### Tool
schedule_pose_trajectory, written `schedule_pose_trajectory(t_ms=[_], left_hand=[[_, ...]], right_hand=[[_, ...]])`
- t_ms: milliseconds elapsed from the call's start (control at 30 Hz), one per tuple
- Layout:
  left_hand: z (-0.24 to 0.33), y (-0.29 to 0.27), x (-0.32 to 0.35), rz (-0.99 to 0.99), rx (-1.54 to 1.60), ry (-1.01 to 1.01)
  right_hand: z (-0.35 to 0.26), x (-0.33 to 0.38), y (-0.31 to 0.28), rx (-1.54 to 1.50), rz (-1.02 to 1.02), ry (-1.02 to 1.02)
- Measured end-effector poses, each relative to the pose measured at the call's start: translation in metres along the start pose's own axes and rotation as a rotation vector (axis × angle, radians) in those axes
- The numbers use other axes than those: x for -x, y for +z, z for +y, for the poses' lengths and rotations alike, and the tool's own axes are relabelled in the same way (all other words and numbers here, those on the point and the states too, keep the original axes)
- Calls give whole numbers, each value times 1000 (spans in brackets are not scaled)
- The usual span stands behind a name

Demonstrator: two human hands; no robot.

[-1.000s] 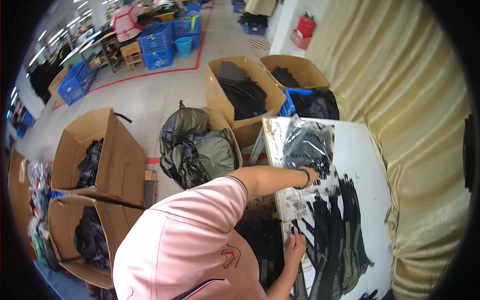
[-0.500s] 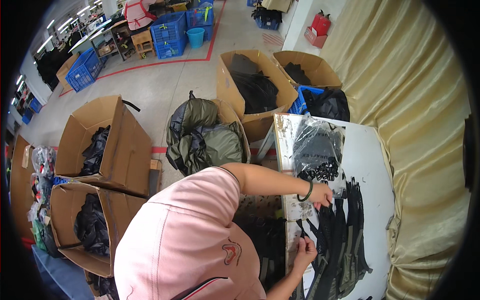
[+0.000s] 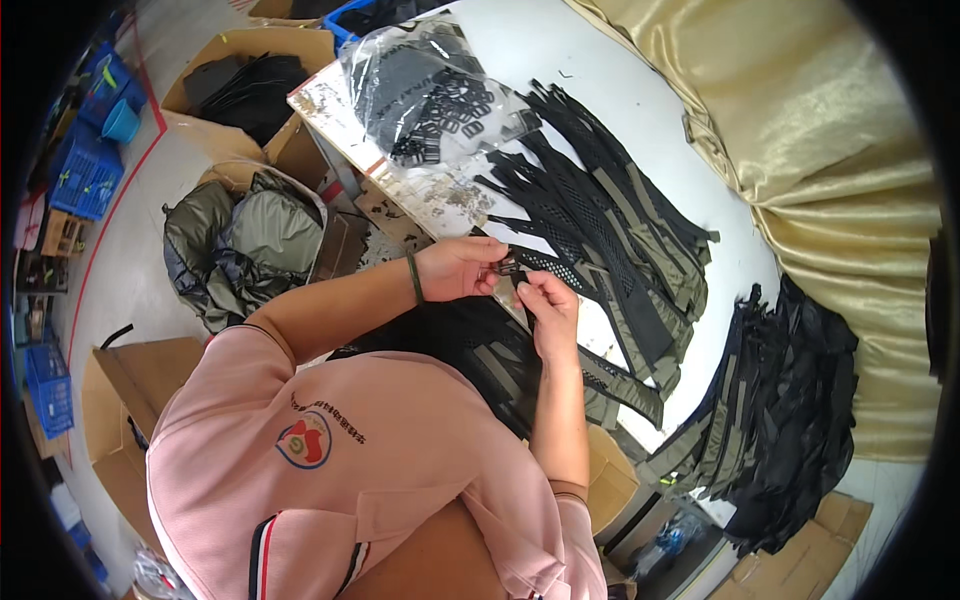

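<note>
My hands meet over the near left edge of the white table [image 3: 690, 150]. My left hand [image 3: 458, 268], with a dark bracelet at its wrist, pinches a small black buckle [image 3: 509, 268]. My right hand [image 3: 550, 308] is closed on the narrow black end of a shoulder strap, right beside the buckle; its fingers partly hide where the two meet. Black mesh and olive shoulder straps [image 3: 600, 220] lie fanned out beyond my right hand. Farther off, a clear plastic bag [image 3: 415, 85] holds many small black buckles [image 3: 455, 110].
More black and olive straps [image 3: 790, 400] hang in a heap over the table's right end. Dark straps lie below my forearms. Cardboard boxes [image 3: 140, 380] stand at left, one holding olive padded pieces [image 3: 265, 235]. A gold curtain [image 3: 810, 130] borders the far right.
My view has swung toward the table. My left hand has drawn back from beside the plastic bag to my right hand, and a buckle now shows between them.
</note>
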State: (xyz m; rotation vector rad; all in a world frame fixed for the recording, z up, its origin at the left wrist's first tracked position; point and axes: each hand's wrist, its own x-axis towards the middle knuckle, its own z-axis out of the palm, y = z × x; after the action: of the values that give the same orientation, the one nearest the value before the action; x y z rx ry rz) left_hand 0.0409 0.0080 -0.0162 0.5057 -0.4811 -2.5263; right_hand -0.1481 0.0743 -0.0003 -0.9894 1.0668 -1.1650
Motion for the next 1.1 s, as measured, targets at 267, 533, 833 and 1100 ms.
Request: schedule_pose_trajectory(t_ms=[267, 533, 833, 1100], left_hand=[[-12, 14, -7, -29, 21, -62], [-14, 13, -2, -57, 39, -153], [-19, 16, 1, -88, 157, -214], [-24, 17, 1, -124, 204, -259]], right_hand=[[-2, 12, -5, -4, -10, -1], [-14, 14, -4, 158, -78, -37], [-13, 15, 10, 270, 14, -216], [-14, 18, 17, 648, 104, -444]])
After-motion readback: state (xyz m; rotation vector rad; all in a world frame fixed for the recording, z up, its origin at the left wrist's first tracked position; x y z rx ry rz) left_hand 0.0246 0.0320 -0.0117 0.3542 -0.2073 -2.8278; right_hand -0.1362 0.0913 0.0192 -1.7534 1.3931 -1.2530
